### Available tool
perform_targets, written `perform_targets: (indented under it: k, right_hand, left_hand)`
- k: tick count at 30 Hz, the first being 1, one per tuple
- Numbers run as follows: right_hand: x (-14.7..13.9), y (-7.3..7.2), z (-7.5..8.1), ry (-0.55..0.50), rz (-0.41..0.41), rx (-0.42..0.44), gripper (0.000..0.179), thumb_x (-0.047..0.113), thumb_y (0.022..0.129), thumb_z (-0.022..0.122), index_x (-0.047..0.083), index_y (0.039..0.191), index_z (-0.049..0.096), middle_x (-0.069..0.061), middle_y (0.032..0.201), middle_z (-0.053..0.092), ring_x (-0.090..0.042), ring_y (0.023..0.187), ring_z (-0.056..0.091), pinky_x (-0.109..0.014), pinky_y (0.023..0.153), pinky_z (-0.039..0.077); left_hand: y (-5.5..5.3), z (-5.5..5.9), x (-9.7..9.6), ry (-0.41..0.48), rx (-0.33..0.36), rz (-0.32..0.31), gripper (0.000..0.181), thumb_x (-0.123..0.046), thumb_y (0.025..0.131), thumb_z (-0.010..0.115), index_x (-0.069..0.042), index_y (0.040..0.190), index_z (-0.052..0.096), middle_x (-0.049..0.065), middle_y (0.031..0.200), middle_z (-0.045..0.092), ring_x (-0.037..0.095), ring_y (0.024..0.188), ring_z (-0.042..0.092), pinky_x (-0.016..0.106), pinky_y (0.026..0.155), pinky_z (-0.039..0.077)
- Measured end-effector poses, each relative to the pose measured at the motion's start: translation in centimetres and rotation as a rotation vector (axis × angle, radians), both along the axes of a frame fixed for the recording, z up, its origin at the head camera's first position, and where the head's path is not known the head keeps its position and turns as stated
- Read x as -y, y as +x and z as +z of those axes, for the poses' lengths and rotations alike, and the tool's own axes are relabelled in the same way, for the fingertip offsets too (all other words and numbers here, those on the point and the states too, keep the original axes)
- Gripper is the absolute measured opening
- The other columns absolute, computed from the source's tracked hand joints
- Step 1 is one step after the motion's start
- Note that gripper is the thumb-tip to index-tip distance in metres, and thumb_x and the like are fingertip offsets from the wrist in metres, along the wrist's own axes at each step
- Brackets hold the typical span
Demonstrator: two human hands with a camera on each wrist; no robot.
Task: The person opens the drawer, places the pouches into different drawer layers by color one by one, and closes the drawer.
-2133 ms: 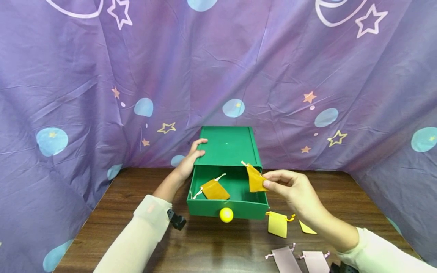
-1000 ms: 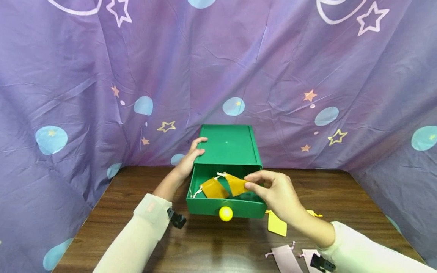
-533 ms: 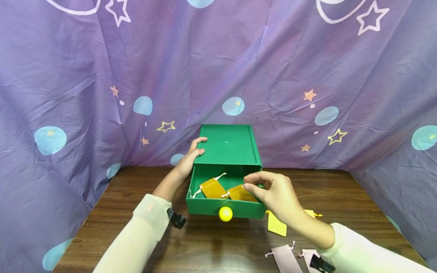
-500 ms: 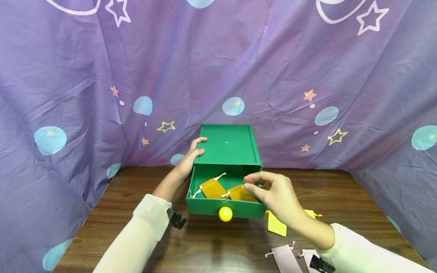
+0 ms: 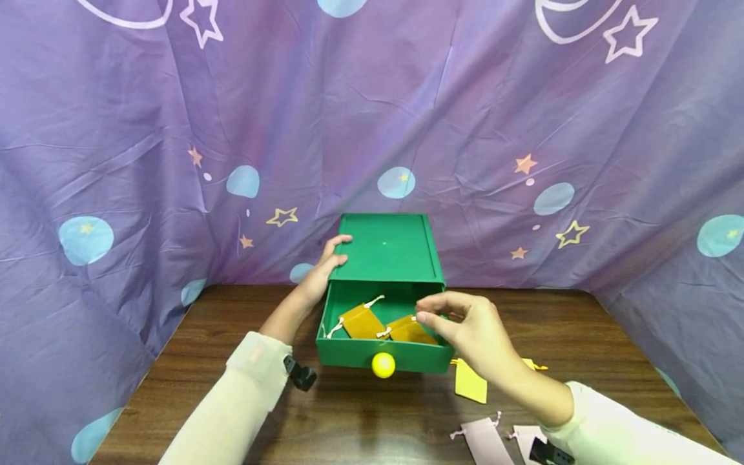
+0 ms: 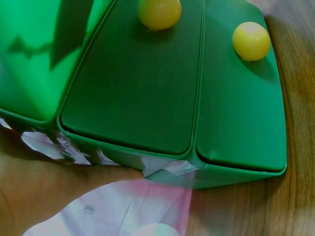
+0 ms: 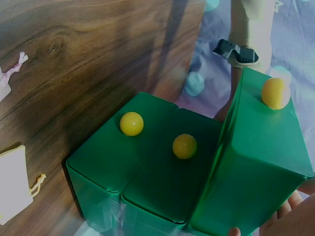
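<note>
A green drawer unit (image 5: 386, 248) stands on the table; its top drawer (image 5: 349, 355), with a yellow ball knob (image 5: 383, 365), is pulled out. Two mustard drawstring pouches lie inside: a left pouch (image 5: 363, 321) and a right pouch (image 5: 409, 330), partly behind the right fingertips. My left hand (image 5: 316, 281) rests against the unit's left side, two fingertips over its top edge. In the left wrist view a straight finger (image 6: 113, 173) lies along the unit's side. Above the drawer's right side hovers my right hand (image 5: 465, 320), thumb and forefinger slightly apart with nothing between them.
Two lower drawers, a middle drawer (image 7: 167, 172) and a bottom drawer (image 7: 113, 147), are closed. Right of the unit on the wooden table (image 5: 587, 361) lie a yellow pouch (image 5: 469, 382), another mostly behind the right forearm, and two pale pink pouches, one nearer (image 5: 487, 442). A purple curtain (image 5: 372, 116) hangs behind.
My right hand has moved left and lowered a mustard pouch into the drawer, then let it go; it lies beside the first pouch. The left hand has stayed put.
</note>
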State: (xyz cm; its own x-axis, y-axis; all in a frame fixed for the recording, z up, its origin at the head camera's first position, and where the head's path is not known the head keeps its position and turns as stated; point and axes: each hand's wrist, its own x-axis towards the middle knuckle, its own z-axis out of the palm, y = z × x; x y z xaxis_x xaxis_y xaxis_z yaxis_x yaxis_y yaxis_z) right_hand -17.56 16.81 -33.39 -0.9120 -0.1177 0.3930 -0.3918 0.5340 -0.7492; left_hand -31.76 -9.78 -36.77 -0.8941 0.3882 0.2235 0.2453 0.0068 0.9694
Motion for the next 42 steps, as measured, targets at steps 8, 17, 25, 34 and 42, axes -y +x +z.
perform_targets:
  k: [8, 17, 25, 34, 42]
  right_hand:
    - [0.0, 1.0, 0.3, -0.037, 0.023, 0.001, 0.015, 0.019, 0.088, 0.083, 0.014, 0.102, 0.081, 0.006, 0.096, 0.079, -0.012, 0.096, 0.070, -0.026, 0.086, 0.053]
    - [-0.3, 2.3, 0.3, -0.003, 0.032, -0.061, 0.015, 0.020, 0.087, 0.084, 0.015, 0.101, 0.081, 0.015, 0.094, 0.077, -0.008, 0.096, 0.071, -0.024, 0.091, 0.050]
    - [-0.3, 4.5, 0.3, 0.010, 0.062, -0.220, 0.021, 0.013, 0.084, 0.086, 0.019, 0.103, 0.080, 0.012, 0.096, 0.077, -0.007, 0.094, 0.070, -0.015, 0.090, 0.048]
    - [0.4, 6.1, -1.0, -0.016, 0.224, -0.357, 0.031, 0.002, 0.080, 0.086, 0.015, 0.107, 0.078, 0.003, 0.101, 0.077, -0.009, 0.097, 0.071, -0.018, 0.091, 0.051]
    - [0.8, 6.5, -2.5, 0.041, 0.238, -0.337, 0.030, 0.009, 0.083, 0.085, 0.019, 0.110, 0.077, 0.006, 0.104, 0.076, -0.010, 0.096, 0.072, -0.014, 0.092, 0.048]
  left_hand:
    - [0.0, -0.1, 0.0, 0.007, 0.014, -0.008, 0.054, -0.015, 0.105, 0.031, -0.009, 0.157, 0.021, 0.021, 0.162, 0.020, 0.034, 0.139, 0.031, 0.045, 0.119, 0.023]
    - [-0.1, -0.2, -0.1, 0.042, 0.024, -0.020, 0.054, -0.013, 0.104, 0.030, -0.007, 0.157, 0.020, 0.022, 0.161, 0.019, 0.033, 0.138, 0.031, 0.044, 0.119, 0.022]
    - [0.0, -0.1, -0.1, 0.042, 0.014, -0.022, 0.053, -0.012, 0.104, 0.029, -0.006, 0.156, 0.020, 0.023, 0.160, 0.021, 0.033, 0.137, 0.032, 0.043, 0.118, 0.023]
    - [0.1, 0.1, 0.0, 0.007, 0.008, -0.018, 0.053, -0.014, 0.105, 0.030, -0.008, 0.157, 0.020, 0.022, 0.161, 0.019, 0.034, 0.138, 0.031, 0.045, 0.119, 0.022]
    - [0.0, 0.0, 0.1, 0.017, 0.018, -0.028, 0.053, -0.015, 0.105, 0.029, -0.009, 0.157, 0.019, 0.023, 0.160, 0.021, 0.035, 0.137, 0.034, 0.045, 0.118, 0.025]
